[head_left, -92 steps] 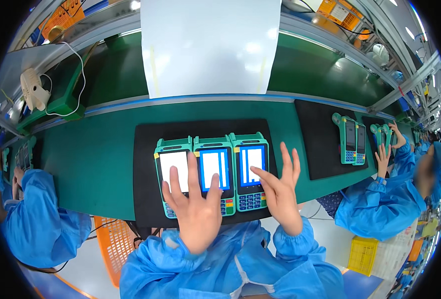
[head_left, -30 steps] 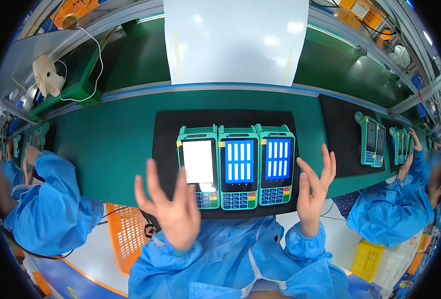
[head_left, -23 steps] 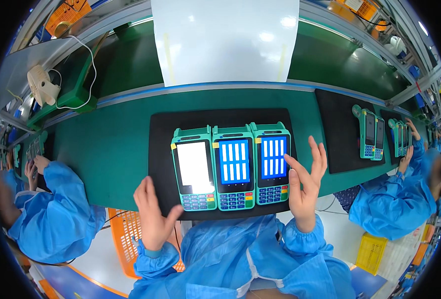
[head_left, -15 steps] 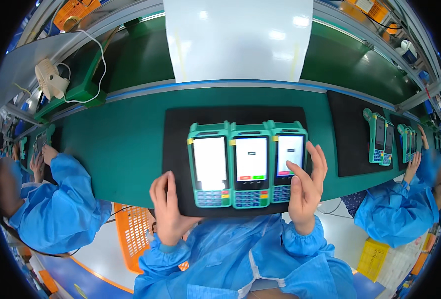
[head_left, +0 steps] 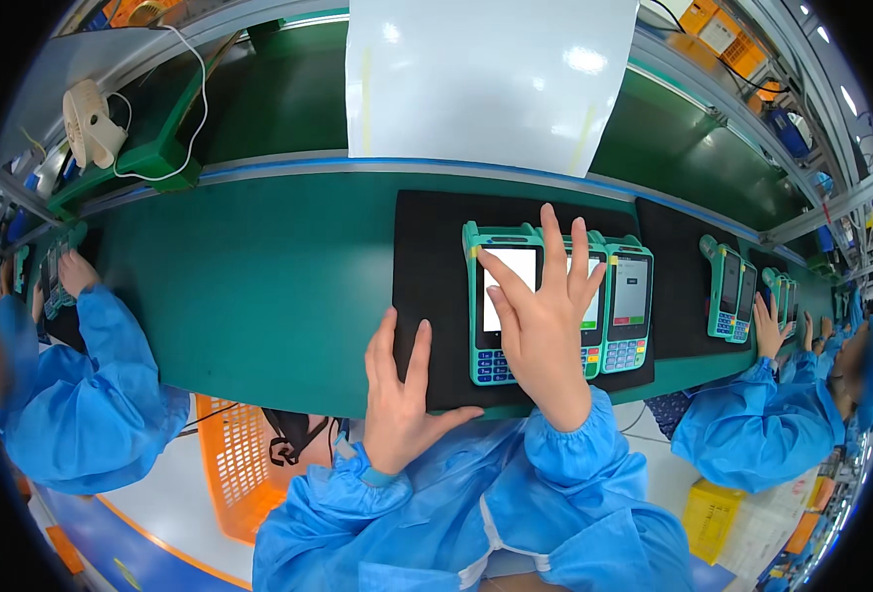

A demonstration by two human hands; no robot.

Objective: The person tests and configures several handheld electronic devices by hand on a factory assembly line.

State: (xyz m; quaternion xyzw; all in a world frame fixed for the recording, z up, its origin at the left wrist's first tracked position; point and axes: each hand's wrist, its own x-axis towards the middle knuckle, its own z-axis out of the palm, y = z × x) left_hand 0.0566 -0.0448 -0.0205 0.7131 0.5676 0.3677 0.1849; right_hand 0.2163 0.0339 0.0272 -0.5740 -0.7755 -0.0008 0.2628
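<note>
Three handheld payment terminals in green frames lie side by side on a black mat (head_left: 432, 261), their screens lit and keypads toward me. My right hand (head_left: 550, 331) reaches over them with fingers spread. Its index fingertip is at the upper left of the left terminal's (head_left: 493, 366) white screen; whether it touches cannot be made out. Much of the middle terminal (head_left: 591, 358) is hidden by that hand. The right terminal (head_left: 631, 291) shows fully, with a red and a green button on screen. My left hand (head_left: 398, 409) is open, empty, at the mat's near left edge.
The green bench (head_left: 269, 286) runs left and right. A white board (head_left: 481, 79) stands behind the mat; a white fan (head_left: 91, 123) is at far left. Co-workers in blue gowns sit on both sides, terminals before them. An orange basket (head_left: 227, 464) is below at left.
My right hand has moved left from the right terminal's screen to over the middle and left ones. The view has shifted, so mat and terminals appear farther right. My left hand stays open.
</note>
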